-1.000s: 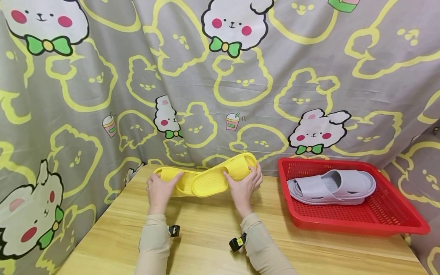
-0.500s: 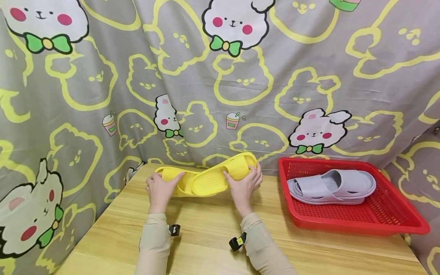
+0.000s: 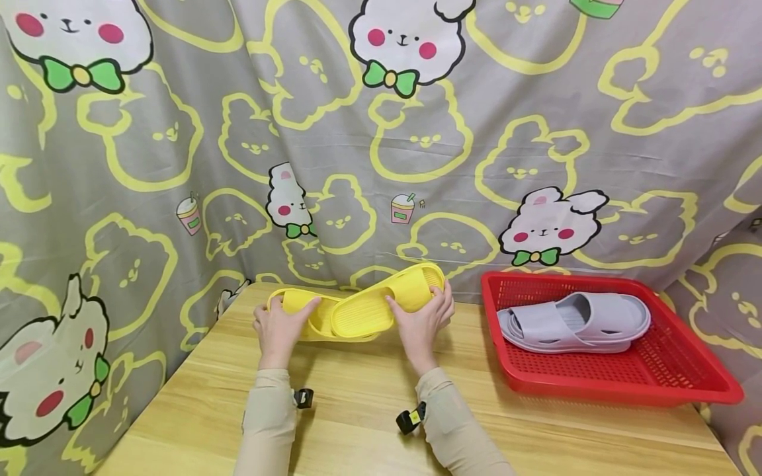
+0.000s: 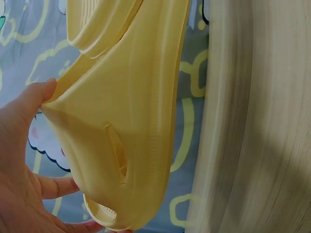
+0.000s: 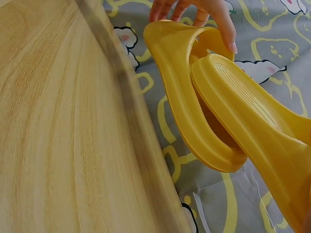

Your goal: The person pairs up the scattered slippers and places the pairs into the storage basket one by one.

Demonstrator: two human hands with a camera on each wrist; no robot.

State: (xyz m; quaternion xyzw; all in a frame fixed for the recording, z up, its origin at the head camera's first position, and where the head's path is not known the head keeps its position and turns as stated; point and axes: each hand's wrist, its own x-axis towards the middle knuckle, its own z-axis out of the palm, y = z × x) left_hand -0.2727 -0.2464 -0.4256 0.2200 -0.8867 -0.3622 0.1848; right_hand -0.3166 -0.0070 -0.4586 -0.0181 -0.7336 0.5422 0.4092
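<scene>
In the head view my left hand (image 3: pixel 280 332) grips the strap end of one yellow slipper (image 3: pixel 296 303). Thumb and fingers wrap its strap from either side, which the left wrist view shows close up along the slipper's flank (image 4: pixel 131 107). My right hand (image 3: pixel 421 325) holds a second yellow slipper (image 3: pixel 364 316) by its strap, tilted with the toe end up to the right. Its heel end overlaps the first slipper's heel, lying in front of it. Both slippers are held up near the far table edge, as the right wrist view shows, heels together (image 5: pixel 218 150).
To the right, a red plastic basket (image 3: pixel 684 390) stands on the wooden table (image 3: pixel 351 423) with grey slippers (image 3: pixel 574 324) stacked inside. A grey patterned curtain (image 3: pixel 428 178) hangs behind and on both sides. Black devices are strapped at both wrists.
The left slipper has shifted very slightly to the right in the left hand. The right hand with its slipper and the basket are practically still.
</scene>
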